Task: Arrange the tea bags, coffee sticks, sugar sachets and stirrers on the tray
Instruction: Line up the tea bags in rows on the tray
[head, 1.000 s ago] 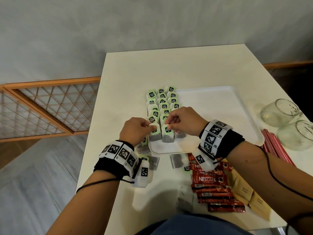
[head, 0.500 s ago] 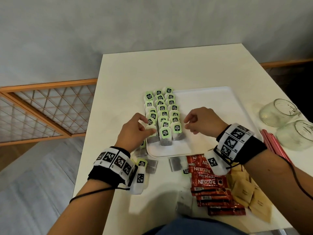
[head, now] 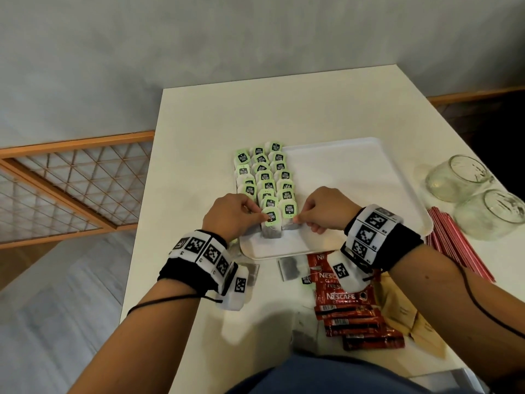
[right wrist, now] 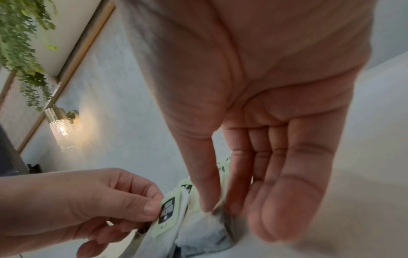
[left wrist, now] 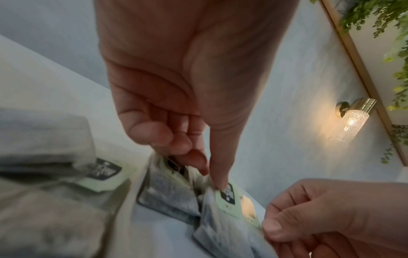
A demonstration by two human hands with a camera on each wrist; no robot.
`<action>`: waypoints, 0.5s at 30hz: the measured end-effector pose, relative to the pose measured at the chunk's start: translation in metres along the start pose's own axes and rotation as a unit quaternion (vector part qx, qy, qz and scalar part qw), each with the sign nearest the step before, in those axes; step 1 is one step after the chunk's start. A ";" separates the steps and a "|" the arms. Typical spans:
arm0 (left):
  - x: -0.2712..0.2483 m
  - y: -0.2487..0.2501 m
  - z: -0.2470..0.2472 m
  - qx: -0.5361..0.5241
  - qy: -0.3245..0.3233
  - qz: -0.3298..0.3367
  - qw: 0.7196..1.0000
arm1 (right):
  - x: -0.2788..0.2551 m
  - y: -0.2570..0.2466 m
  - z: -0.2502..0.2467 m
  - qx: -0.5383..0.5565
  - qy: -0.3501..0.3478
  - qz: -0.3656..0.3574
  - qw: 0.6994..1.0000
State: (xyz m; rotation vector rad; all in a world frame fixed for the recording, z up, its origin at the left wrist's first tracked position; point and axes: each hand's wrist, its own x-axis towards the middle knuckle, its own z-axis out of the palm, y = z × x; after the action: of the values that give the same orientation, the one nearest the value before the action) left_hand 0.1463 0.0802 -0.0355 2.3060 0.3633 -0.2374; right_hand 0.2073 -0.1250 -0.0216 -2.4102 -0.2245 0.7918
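Observation:
A white tray (head: 355,177) lies mid-table, and tea bags with green tags (head: 265,177) stand in three rows along its left side. My left hand (head: 257,216) pinches the green tag of the front middle tea bag (head: 271,217); the right wrist view shows thumb and forefinger (right wrist: 152,207) on that tag (right wrist: 166,209). My right hand (head: 298,218) pinches the right edge of the front right tea bag (head: 289,210), thumb and forefinger (right wrist: 207,200) closing on the bag. In the left wrist view my thumb (left wrist: 220,181) presses on the tag.
Red coffee sticks (head: 349,311) and brown sugar sachets (head: 403,311) lie near the table's front edge. Red stirrers (head: 454,245) and two glass jars (head: 457,177) sit right of the tray. Loose tea bags (head: 291,268) lie in front of the tray.
My right hand came back left from over the bare tray and took the front right tea bag's edge. My left hand shifted right onto the front middle bag's tag.

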 end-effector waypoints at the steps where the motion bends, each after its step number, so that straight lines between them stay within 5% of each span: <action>1: -0.003 0.000 -0.002 0.001 0.005 0.002 1.000 | -0.004 0.000 -0.001 -0.018 0.014 -0.014 1.000; 7: -0.043 -0.032 -0.040 0.112 0.026 -0.010 0.993 | -0.039 0.007 0.014 -0.015 0.017 -0.097 0.995; 12: -0.052 -0.044 -0.039 0.154 -0.079 0.001 0.985 | -0.045 0.016 0.023 -0.030 0.023 -0.111 0.993; 15: -0.063 -0.044 -0.028 0.181 -0.079 0.010 0.980 | -0.052 0.011 0.030 -0.028 0.014 -0.127 0.991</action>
State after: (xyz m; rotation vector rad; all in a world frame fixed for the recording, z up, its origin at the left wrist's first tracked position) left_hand 0.0743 0.1184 -0.0287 2.6232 0.2293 -0.5093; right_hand 0.1470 -0.1365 -0.0224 -2.3807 -0.5368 0.6422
